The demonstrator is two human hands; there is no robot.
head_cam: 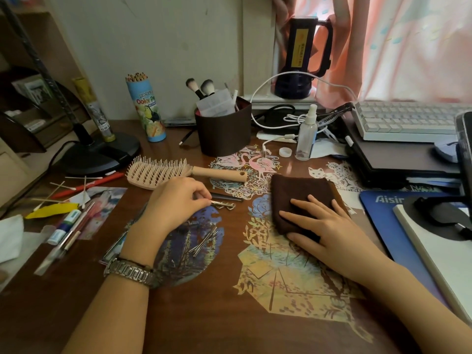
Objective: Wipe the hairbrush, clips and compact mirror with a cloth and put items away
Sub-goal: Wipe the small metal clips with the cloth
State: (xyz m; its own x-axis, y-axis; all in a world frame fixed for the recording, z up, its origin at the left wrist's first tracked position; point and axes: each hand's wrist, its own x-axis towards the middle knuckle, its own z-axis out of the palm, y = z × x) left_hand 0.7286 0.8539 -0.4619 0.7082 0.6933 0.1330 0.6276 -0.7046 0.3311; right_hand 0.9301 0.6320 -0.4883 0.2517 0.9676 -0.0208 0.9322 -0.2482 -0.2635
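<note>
1 silver clip [222, 204] (heart-trimmed) pinched in left hand [176, 200] fingers, right hand [329, 226] flat on brown cloth [298, 192]

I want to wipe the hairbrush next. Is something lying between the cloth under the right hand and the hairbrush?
Nothing visible blocks it. Between the brown cloth under the right hand and the hairbrush is only the flat decorated desk.

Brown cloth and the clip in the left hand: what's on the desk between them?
Head view: no loose item lies between the brown cloth and the clip pinched by the left hand; only the desk's flat flower and flamingo paper-cut decorations.
</note>
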